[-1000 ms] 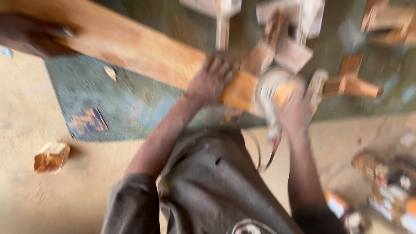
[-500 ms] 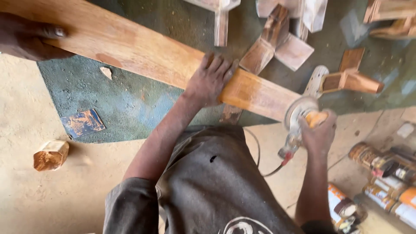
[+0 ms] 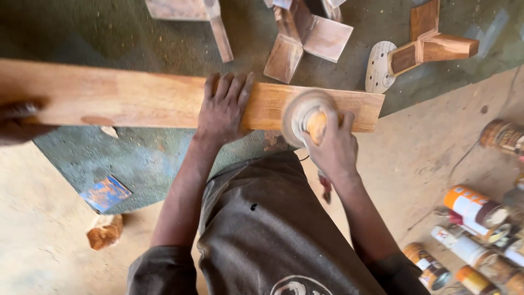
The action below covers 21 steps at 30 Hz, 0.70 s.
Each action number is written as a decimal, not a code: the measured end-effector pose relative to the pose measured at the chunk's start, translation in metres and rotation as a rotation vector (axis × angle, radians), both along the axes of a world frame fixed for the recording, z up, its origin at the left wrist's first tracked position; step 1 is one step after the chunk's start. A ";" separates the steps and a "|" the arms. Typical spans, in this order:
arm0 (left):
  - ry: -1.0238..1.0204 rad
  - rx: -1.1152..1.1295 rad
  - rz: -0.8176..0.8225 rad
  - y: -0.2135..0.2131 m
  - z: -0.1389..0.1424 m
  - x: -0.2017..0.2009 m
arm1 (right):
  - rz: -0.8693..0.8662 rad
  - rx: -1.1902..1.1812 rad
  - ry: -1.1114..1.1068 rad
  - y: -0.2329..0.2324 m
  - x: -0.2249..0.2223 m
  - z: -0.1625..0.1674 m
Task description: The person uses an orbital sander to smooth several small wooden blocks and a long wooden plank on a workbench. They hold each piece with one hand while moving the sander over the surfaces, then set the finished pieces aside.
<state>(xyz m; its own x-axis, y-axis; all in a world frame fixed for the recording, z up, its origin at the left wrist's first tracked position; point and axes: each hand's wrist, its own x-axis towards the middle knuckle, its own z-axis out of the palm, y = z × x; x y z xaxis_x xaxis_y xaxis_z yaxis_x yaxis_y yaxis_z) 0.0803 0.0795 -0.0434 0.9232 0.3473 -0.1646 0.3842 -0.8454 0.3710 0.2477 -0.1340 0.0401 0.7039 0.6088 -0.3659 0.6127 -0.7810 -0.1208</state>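
A dusty green work surface (image 3: 136,158) meets pale sandy floor (image 3: 43,218) below. A long wooden plank (image 3: 136,101) lies across the surface; the left hand (image 3: 224,106) presses flat on it, fingers spread, gripping nothing. The right hand (image 3: 333,147) is wrapped tight around a round sander (image 3: 303,112) resting on the plank near its right end. Another person's hand (image 3: 19,123) steadies the far left end. Wooden offcuts (image 3: 305,38) and a sanding disc (image 3: 378,66) crowd the space just beyond the plank; cans (image 3: 475,229) cluster on the floor at right, well apart.

floor: sandy dirt (image 3: 49,218) | green mat (image 3: 147,158) | light: daylight
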 end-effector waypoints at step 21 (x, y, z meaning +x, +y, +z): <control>0.097 0.051 -0.049 -0.003 -0.013 0.001 | -0.267 0.195 -0.206 -0.077 0.140 -0.011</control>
<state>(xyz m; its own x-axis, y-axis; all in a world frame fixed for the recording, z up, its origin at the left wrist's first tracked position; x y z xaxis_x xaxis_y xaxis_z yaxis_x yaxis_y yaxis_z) 0.0813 0.0767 -0.0564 0.9198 0.3122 -0.2376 0.3740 -0.8808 0.2905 0.3873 -0.2111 0.0287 0.8934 0.4389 -0.0960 0.4182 -0.8906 -0.1788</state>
